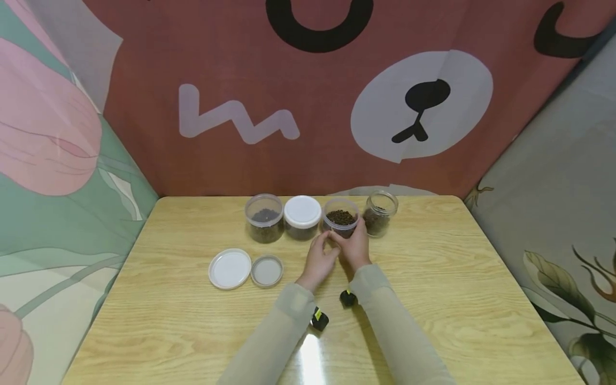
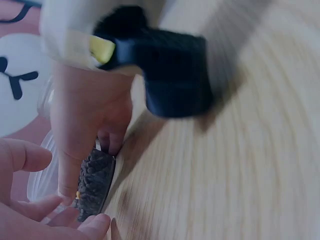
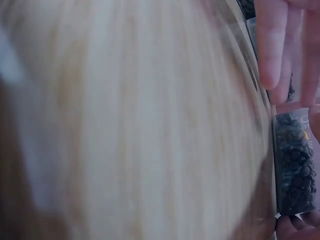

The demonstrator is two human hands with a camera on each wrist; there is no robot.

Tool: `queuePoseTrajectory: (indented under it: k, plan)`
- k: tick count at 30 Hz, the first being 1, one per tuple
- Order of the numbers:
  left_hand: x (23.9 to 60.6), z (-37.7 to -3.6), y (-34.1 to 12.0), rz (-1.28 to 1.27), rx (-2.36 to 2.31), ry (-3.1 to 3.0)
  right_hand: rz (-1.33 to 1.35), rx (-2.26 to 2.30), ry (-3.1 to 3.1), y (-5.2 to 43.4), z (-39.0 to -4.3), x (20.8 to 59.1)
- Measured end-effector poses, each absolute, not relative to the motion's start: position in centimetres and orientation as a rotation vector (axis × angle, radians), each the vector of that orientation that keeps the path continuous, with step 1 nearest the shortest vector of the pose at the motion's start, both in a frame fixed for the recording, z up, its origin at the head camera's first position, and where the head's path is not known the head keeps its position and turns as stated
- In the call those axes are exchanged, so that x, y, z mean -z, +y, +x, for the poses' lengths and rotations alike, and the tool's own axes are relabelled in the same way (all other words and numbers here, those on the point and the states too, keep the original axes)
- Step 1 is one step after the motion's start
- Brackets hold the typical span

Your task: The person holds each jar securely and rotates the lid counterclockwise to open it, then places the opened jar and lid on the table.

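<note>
Open jar: the third jar [image 1: 340, 218] in the back row of four sits lidless, full of dark granules, between the white-capped jar [image 1: 302, 215] and the glass jar [image 1: 380, 213].
Left hand: the left hand [image 1: 321, 258] is at the jar's near-left side, fingers curled toward the wall. Whether it truly grips or only touches, I cannot tell.
Right hand: the right hand [image 1: 355, 247] wraps the jar's near-right wall, fingers round the side. It looks like a hold.
Close-up: the left wrist view shows granules [image 2: 95, 182] behind clear plastic, fingers on both sides; it is blurred.
Handling: I judge it light, thin-walled clear plastic and a bit slick. With no lid, tipping would spill.
Where to hold: low on the wall from both sides, kept upright, is the best hold.
Lids: a white lid [image 1: 230, 268] and a clear lid [image 1: 267, 270] lie touching, well to the left.
Far-left jar: an open jar [image 1: 264, 217] also holds dark bits.
Table: wood top [image 1: 462, 299].
</note>
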State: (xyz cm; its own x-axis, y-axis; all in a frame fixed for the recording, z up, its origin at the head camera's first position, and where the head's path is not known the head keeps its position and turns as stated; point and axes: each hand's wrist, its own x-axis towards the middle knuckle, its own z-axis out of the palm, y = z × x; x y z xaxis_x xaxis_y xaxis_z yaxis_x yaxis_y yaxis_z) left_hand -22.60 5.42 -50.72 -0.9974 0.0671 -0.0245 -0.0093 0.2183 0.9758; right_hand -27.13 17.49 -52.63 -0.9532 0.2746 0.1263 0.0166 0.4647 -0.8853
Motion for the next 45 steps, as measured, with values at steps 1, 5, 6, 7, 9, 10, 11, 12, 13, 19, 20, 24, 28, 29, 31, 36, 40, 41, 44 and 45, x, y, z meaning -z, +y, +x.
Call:
queuePoseTrajectory:
  k: [1, 5, 6, 7, 9, 10, 11, 12, 13, 19, 20, 24, 28, 29, 31, 36, 40, 41, 44, 45]
  plan:
    - [50.7, -22.5, 5.4, 0.046, -1.943, 2.38, -0.247, -1.484, -2.468, 17.6, -27.1, 52.7]
    - [50.7, -22.2, 5.3, -0.043, -1.996, 2.298, -0.23, -1.496, -2.479, 17.9, -27.0, 52.8]
    - [50.6, -22.2, 5.2, -0.07, -1.993, 2.302, -0.227, -1.511, -2.477, 18.0, -26.9, 52.7]
    - [50.6, -22.1, 5.1, -0.099, -1.993, 2.306, -0.223, -1.531, -2.47, 18.0, -26.8, 52.6]
    - [50.7, -22.2, 4.9, -0.157, -1.993, 2.329, -0.223, -1.559, -2.462, 18.1, -26.6, 52.4]
    - [50.7, -22.2, 4.7, -0.186, -1.99, 2.346, -0.225, -1.578, -2.451, 18.1, -26.4, 52.3]
    - [50.8, -22.3, 4.6, -0.219, -1.987, 2.36, -0.226, -1.589, -2.447, 18.2, -26.3, 52.2]
    - [50.8, -22.3, 4.4, -0.25, -1.988, 2.376, -0.236, -1.595, -2.444, 18.2, -26.2, 52.2]
    - [50.9, -22.4, 4.3, -0.284, -1.991, 2.39, -0.242, -1.603, -2.436, 18.2, -26.0, 52.2]
    - [50.6, -22.3, 3.5, -0.461, -2.028, 2.438, -0.284, -1.699, -2.304, 18.1, -25.6, 52.5]
    - [50.6, -22.2, 3.4, -0.48, -2.053, 2.428, -0.295, -1.72, -2.275, 18.0, -25.6, 52.5]
    - [50.5, -22.3, 3.2, -0.528, -2.141, 2.422, -0.387, -1.766, -2.176, 17.9, -25.5, 52.7]
    - [50.2, -22.6, 2.9, -0.522, -2.176, 2.475, -0.503, -1.737, -2.163, 17.6, -25.1, 52.5]
    - [50.1, -22.7, 2.8, -0.521, -2.178, 2.486, -0.533, -1.722, -2.175, 17.4, -24.9, 52.3]
    - [49.9, -23.0, 2.5, -0.522, -2.19, 2.486, -0.571, -1.703, -2.201, 17.0, -24.6, 52.0]
    - [49.6, -23.8, 1.8, -0.493, -2.232, 2.441, -0.517, -1.844, -2.201, 15.5, -24.3, 51.2]
    - [49.6, -24.2, 1.4, -0.445, -2.271, 2.379, -0.355, -1.949, -2.272, 14.0, -24.1, 50.6]
    - [49.6, -24.2, 1.3, -0.439, -2.273, 2.366, -0.316, -1.95, -2.304, 13.6, -24.1, 50.4]
    - [49.7, -24.4, 1.2, -0.42, -2.279, 2.34, -0.237, -1.927, -2.383, 12.6, -24.2, 49.7]
    - [49.7, -24.4, 1.2, -0.416, -2.278, 2.339, -0.222, -1.931, -2.386, 12.4, -24.3, 49.6]
